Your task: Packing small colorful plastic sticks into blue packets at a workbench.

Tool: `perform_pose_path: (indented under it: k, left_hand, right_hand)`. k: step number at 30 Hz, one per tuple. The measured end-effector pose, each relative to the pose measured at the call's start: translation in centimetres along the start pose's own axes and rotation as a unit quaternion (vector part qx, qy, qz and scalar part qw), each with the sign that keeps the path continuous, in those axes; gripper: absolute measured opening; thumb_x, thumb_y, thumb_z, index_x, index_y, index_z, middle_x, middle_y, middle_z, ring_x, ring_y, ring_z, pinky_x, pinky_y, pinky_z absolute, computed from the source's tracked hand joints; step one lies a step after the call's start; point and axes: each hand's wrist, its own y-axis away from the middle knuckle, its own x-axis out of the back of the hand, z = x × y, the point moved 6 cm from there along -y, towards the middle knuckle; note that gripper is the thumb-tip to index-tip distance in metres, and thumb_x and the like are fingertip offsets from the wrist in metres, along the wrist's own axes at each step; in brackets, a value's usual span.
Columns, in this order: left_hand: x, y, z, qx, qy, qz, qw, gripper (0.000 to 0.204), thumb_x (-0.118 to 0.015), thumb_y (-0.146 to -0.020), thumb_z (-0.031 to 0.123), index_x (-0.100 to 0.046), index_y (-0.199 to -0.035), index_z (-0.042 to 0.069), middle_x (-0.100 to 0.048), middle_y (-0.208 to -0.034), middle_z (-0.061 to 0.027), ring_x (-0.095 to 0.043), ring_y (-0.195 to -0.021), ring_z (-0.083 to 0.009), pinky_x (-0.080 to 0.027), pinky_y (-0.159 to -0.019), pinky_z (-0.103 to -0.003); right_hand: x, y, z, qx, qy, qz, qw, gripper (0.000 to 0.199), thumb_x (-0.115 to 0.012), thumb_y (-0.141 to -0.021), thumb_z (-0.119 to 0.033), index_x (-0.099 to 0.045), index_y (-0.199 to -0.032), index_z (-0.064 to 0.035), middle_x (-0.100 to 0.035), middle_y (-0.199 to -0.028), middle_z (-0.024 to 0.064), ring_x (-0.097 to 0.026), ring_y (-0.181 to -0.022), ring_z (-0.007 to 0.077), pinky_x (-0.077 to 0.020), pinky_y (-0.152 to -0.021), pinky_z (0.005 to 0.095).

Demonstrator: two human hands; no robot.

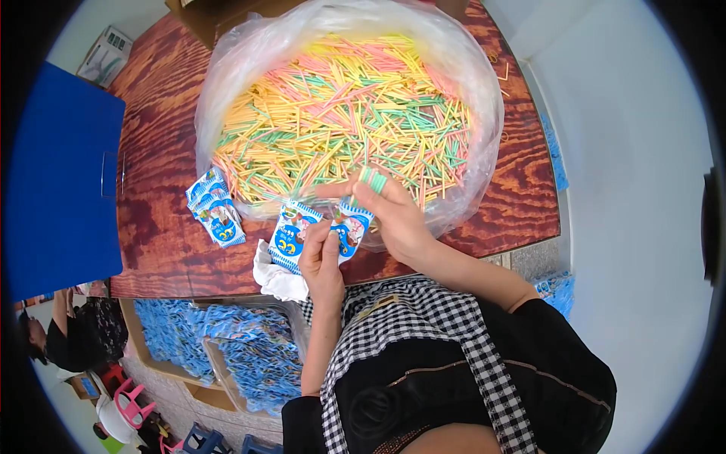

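Bundle of thin pale-green sticks (373,179) in your grip, looks like you're at the packing step.

Your right hand (396,217) is curled closed around it, over the near edge of the clear plastic bag (486,144) full of pink, yellow and green sticks (340,125). Your left hand (324,265) has thumb and fingers pinched on a small blue-and-white printed sachet (352,229), just nearer than the bundle. Can't tell if its top's open. Next move probably calls for keeping that sachet steady and the stick ends even.
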Motion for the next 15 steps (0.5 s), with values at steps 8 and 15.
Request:
perform_pose_path:
  k: [8,15]
  left_hand:
    - [-0.5,0.5,1.0,-0.090,-0.105,0.007,0.990,0.013,-0.054,-0.088,-0.002,-0.062,-0.099,-0.003,-0.058,-0.103,-0.0101,-0.055,-0.096,-0.0182,-0.042,-0.087,-0.028]
    - [-0.4,-0.3,-0.4,-0.015,0.097,0.009,0.995,0.016,-0.057,-0.086,-0.005,-0.062,-0.101,-0.001,-0.055,-0.116,-0.0098,-0.053,-0.105,-0.0168,-0.042,-0.091,-0.028]
  right_hand:
    - [0.9,0.3,-0.8,-0.037,0.234,-0.107,0.966,0.041,-0.042,-0.101,-0.023,-0.044,-0.134,0.0016,-0.058,-0.125,0.0117,-0.054,-0.115,0.0180,-0.0412,-0.098,0.0300]
    - [-0.3,-0.3,-3.7,0.081,0.388,-0.122,0.910,0.051,-0.039,-0.101,-0.034,-0.041,-0.138,0.0000,-0.050,-0.136,0.0119,-0.047,-0.122,0.0206,-0.0320,-0.106,0.0347]
